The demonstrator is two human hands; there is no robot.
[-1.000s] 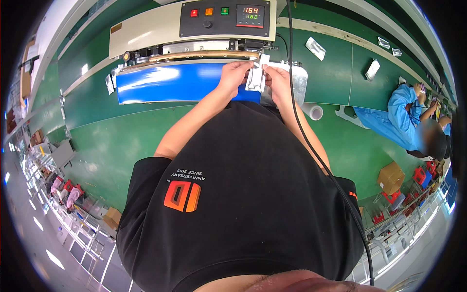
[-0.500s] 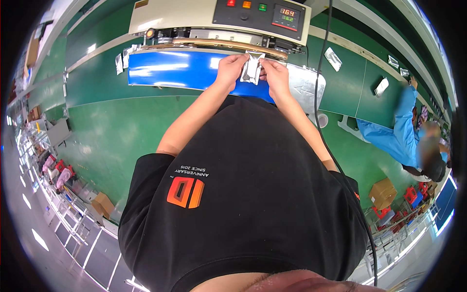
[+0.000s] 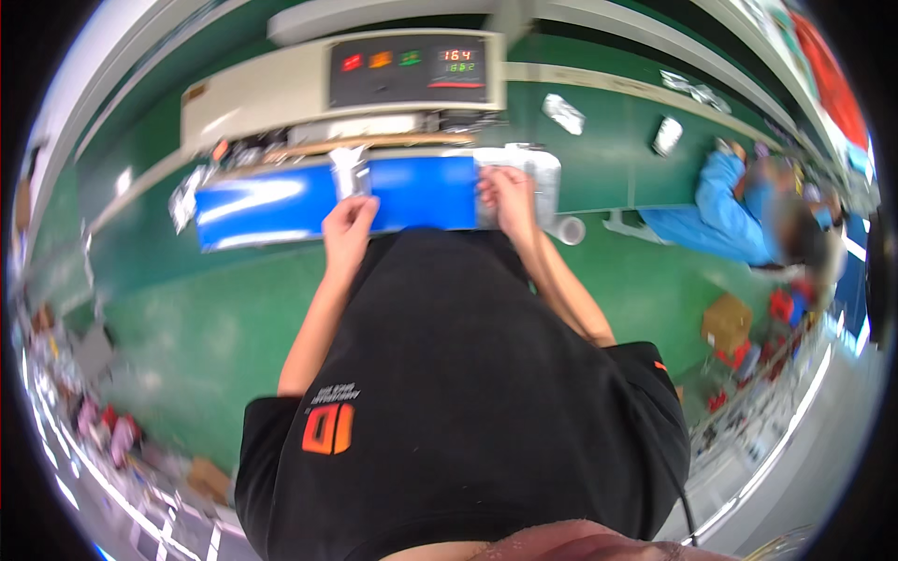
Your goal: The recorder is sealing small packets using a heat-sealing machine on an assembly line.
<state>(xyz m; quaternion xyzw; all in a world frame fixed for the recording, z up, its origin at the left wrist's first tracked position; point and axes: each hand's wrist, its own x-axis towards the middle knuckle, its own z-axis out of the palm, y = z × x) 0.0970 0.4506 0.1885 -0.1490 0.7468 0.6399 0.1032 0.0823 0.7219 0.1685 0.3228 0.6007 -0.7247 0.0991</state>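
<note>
Head view, and here's the left hand [image 3: 348,229] at the near edge of the blue conveyor belt [image 3: 421,192], thumb and fingertips pinched on the near end of a silver foil pouch [image 3: 351,170]! The pouch lies crosswise over the belt, left of its middle, its far end up at the sealing guide [image 3: 309,146] of the beige band sealer [image 3: 253,107].

Over to the right hand [image 3: 505,192]: it's at the belt's right end, by the metal plate [image 3: 545,178], fingers curled in and nearly together. There's blur here, so whether anything sits between those fingertips, I can't tell.

Up top, the black control panel [image 3: 402,73] shows 3 coloured buttons, red, orange and green, beside a lit digital display [image 3: 456,68]. More foil packets [image 3: 187,198] sit by the belt's left end, and on the green workbench [image 3: 608,140] to the right there's a crumpled packet [image 3: 563,113] with another packet [image 3: 667,136] farther along. Far right, a co-worker in blue sleeves [image 3: 718,182] sits at the bench, and a cardboard box [image 3: 727,323] stands behind.
</note>
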